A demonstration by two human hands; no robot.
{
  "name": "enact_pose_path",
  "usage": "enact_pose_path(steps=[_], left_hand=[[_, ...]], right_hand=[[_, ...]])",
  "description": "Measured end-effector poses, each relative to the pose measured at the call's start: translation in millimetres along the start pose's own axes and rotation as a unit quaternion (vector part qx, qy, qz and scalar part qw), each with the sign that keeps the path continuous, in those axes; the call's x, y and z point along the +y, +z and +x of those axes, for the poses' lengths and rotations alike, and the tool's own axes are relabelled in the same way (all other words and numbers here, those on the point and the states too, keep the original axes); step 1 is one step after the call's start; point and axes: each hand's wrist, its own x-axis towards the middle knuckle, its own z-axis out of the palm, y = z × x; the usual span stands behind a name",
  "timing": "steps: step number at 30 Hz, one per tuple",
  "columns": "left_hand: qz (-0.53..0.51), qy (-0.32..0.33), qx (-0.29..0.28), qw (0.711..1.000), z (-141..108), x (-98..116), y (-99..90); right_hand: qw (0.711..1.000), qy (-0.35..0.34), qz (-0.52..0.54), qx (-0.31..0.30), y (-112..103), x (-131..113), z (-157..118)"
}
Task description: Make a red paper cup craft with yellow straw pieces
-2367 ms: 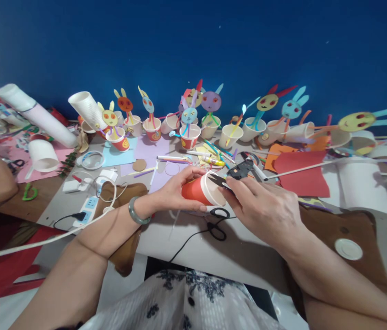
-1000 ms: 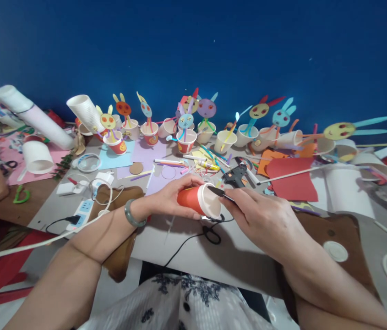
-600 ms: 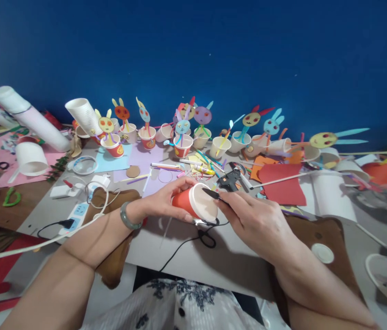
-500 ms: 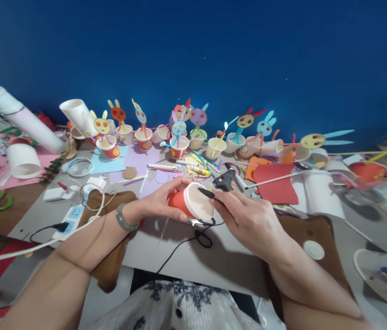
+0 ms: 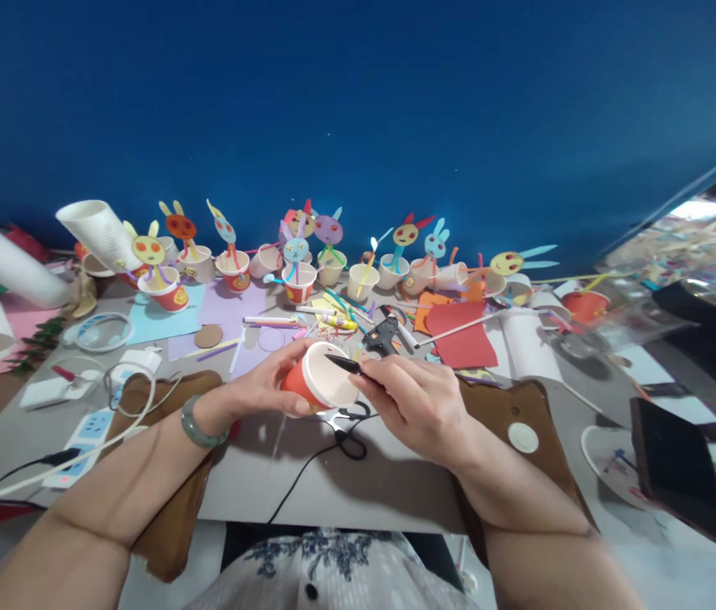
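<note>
My left hand (image 5: pixel 262 381), with a green bangle at its wrist, is wrapped round a red paper cup (image 5: pixel 304 386). The cup is tilted, its white mouth turned toward my right hand. In my right hand (image 5: pixel 414 402) is a slim black pointed tool (image 5: pixel 343 363), gripped between thumb and fingers. Its tip lies at the cup's opening; whether it touches the inner wall I cannot tell. Most of the tool is hidden by my fingers. Scissors (image 5: pixel 350 432) with black handles lie on the table just below the cup. A black glue gun (image 5: pixel 381 336) rests beyond my right hand.
Paper cups with rabbit figures (image 5: pixel 297 282) line the back by the blue wall. Red paper (image 5: pixel 461 334) lies right of the glue gun. A power strip (image 5: pixel 86 440) with cables is at left, a dark phone (image 5: pixel 681 470) at right. Brown cloths lie under both forearms.
The view has swung right, so the table things appear further left and the phone shows fully. Both hands keep their hold on the cup and the black tool; the scissors show more clearly.
</note>
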Motion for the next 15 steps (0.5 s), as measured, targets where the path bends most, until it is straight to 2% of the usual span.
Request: enact_pose_path(steps=[3, 7, 11, 15], left_hand=[[0.001, -0.010, 0.011, 1.000, 0.1, 1.9, 0.9], [0.010, -0.021, 0.015, 1.000, 0.3, 3.1, 1.1], [0.023, -0.015, 0.017, 0.999, -0.4, 8.2, 4.5], [0.035, -0.028, 0.032, 0.998, -2.4, 14.3, 8.4]], right_hand=[[0.996, -0.050, 0.038, 0.060, -3.0, 0.5, -0.6], [0.984, -0.138, 0.048, 0.103, -5.7, 1.0, 0.4], [0.972, -0.194, 0.044, 0.126, -2.6, -0.2, 1.2], [0.967, -0.218, 0.048, 0.126, 1.5, -3.3, -0.2]])
